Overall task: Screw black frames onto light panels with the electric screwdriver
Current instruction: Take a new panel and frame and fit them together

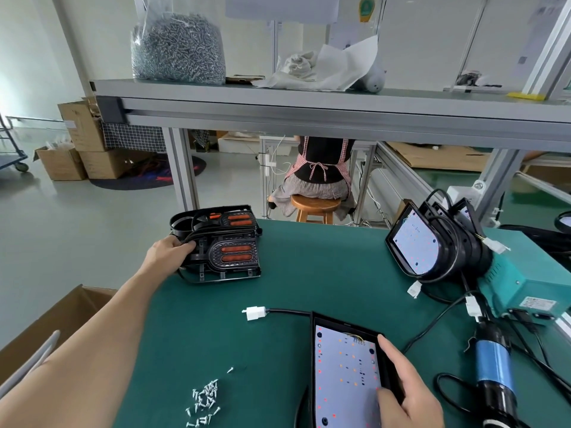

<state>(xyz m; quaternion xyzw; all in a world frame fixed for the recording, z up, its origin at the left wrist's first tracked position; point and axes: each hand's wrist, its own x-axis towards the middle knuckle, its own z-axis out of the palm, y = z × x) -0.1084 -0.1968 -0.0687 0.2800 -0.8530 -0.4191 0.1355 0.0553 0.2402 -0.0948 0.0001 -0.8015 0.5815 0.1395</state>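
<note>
Presently, stacked black frames (228, 242), far left on the surface (309, 273), are gripped by the curled left hand (168, 253); the white, dotted light panel (343, 375) at the near edge is pinched by the right hand (408, 396).

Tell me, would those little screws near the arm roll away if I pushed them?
Probably they'd scatter, since the screws lie loose in a heap. They'd likely roll in small curves, not far: each has a wider head, and the green mat looks flat. They seem light, being tiny.
</note>
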